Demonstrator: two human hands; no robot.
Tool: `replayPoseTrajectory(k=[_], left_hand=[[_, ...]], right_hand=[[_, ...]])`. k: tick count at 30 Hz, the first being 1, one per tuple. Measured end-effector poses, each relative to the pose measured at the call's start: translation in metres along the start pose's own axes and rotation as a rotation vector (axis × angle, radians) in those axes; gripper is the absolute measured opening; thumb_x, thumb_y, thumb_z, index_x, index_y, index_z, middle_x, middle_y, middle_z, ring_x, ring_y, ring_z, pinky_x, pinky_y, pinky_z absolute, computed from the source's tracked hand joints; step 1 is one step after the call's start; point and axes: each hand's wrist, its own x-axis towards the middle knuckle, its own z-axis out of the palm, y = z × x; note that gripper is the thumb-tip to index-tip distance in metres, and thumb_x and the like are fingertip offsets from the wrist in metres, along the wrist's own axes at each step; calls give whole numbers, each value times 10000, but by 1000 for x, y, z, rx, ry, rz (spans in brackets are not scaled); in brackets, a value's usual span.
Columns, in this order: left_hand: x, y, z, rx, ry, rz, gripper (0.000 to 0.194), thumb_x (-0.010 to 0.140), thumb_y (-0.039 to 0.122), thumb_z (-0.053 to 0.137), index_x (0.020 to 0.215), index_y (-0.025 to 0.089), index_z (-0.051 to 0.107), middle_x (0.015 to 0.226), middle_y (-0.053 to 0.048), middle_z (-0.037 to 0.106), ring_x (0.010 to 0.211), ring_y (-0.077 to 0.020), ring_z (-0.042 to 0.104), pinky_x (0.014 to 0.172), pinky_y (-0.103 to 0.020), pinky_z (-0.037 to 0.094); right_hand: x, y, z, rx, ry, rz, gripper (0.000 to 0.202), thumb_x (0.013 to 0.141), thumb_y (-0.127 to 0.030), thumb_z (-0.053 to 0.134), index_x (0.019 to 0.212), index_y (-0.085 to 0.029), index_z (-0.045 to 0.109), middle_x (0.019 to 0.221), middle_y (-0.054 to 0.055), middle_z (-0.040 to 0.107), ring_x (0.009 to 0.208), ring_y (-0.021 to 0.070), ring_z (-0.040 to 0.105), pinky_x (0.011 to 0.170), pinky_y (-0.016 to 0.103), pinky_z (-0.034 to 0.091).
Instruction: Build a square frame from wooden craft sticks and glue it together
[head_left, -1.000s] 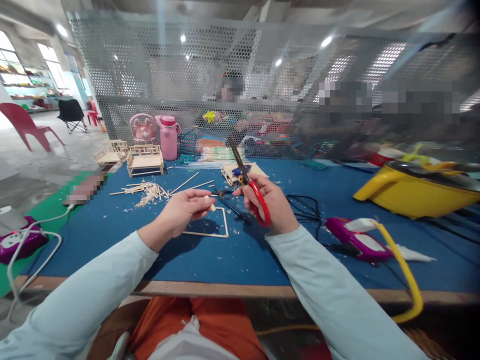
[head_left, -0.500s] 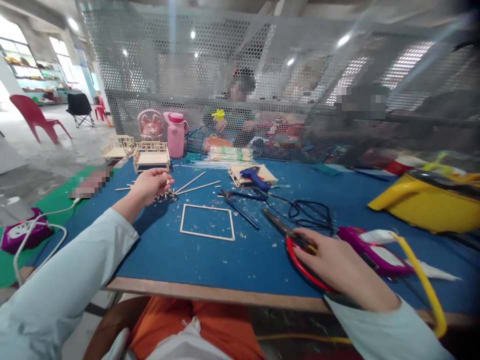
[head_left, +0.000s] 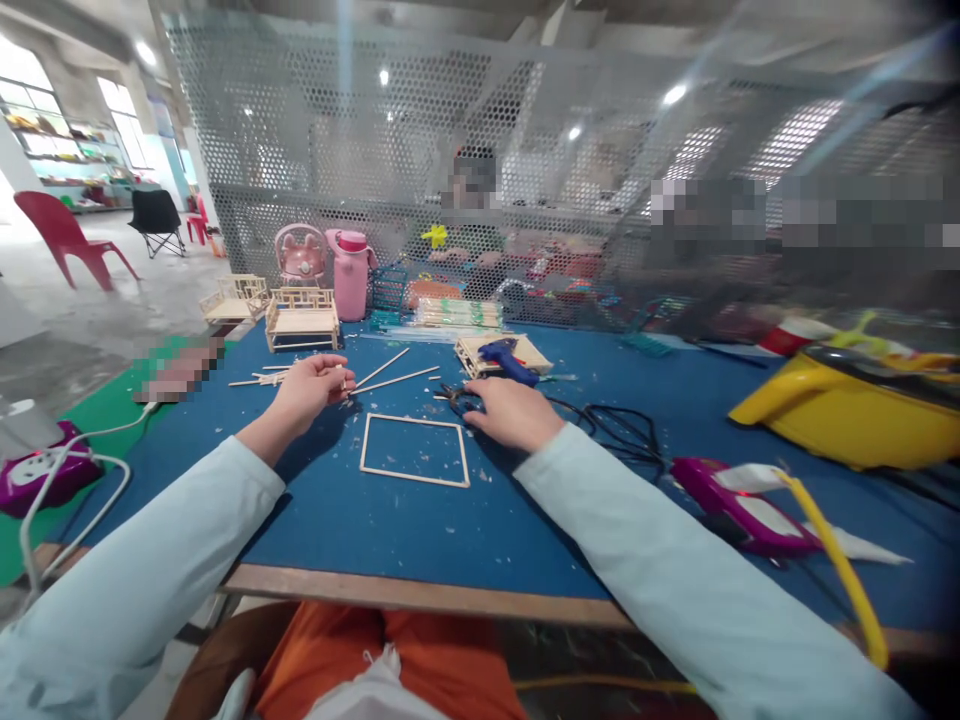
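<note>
Fingertips of my left hand are pinched on a small pale wooden piece, just above a scatter of short bits. Thin wooden sticks lie beside it. My right hand reaches over the dark pliers, its fingers closed around their handles; the palm hides most of them. Between and nearer than the hands, a thin rectangular stick frame lies flat on the blue table. A blue glue gun rests on a small wooden piece of furniture behind my right hand.
Small wooden chair-like models and a pink bottle stand at the back left. Black cable, a purple power strip and a yellow container are on the right. Behind the mesh panel sits a person.
My right hand has let go of the red-handled scissors and moved left and away to the pliers. The scissors no longer show. My left hand has stayed nearly in place.
</note>
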Motion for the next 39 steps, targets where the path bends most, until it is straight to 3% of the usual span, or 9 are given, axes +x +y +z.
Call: replayPoseTrajectory(k=[4,8,12,20,24,27,31,39], left_hand=[[0,-1,0,-5,7,8,136,734,39,575,834,128,550,654,-10,637,546,-80,603,514,-172,467],[0,-1,3,-9,4,18,119,741,51,570,826,132,556,654,-10,639,556,-83,603,527,-180,465],[1,1,2,-33,25,51,149,697,56,620,812,133,563,664,-19,644,568,-97,609,523,-188,463],[13,7,-10,-187,205,89,134,718,18,561,804,119,542,655,-18,620,539,-78,594,503,-174,466],[19,14,-19,-318,326,246,128,734,24,541,802,130,521,656,0,608,538,-63,589,481,-143,445],[24,22,-30,-428,405,387,124,735,30,536,794,138,518,673,1,609,559,-63,595,477,-134,440],[31,25,-41,-459,453,410,134,721,20,534,780,139,519,645,5,598,548,-68,591,464,-134,434],[36,20,-42,-466,453,396,118,728,30,537,779,135,523,653,-3,607,534,-66,588,465,-137,436]], right_hand=[[36,16,19,65,-22,16,339,660,-201,644,994,-142,636,850,93,685,768,199,623,634,239,416],[34,29,22,119,57,59,353,730,-81,489,1068,-112,588,785,75,678,709,154,604,624,215,386],[31,26,17,161,66,12,264,764,-102,457,959,-113,636,785,67,676,701,145,590,618,211,382],[60,-30,12,186,-112,-368,205,762,-212,574,922,-183,699,826,34,697,730,137,598,631,199,382],[82,-67,14,161,-137,-464,220,750,-175,574,928,-185,703,887,57,703,802,161,610,659,209,381],[100,-95,16,157,-139,-487,201,777,-185,548,904,-186,705,897,54,705,828,157,616,671,205,382],[122,-124,21,136,-150,-444,201,802,-291,561,892,-160,684,913,72,698,871,171,616,700,219,402],[140,-135,17,66,-346,-336,238,865,-345,517,947,-140,605,978,46,624,865,159,596,774,347,491]])
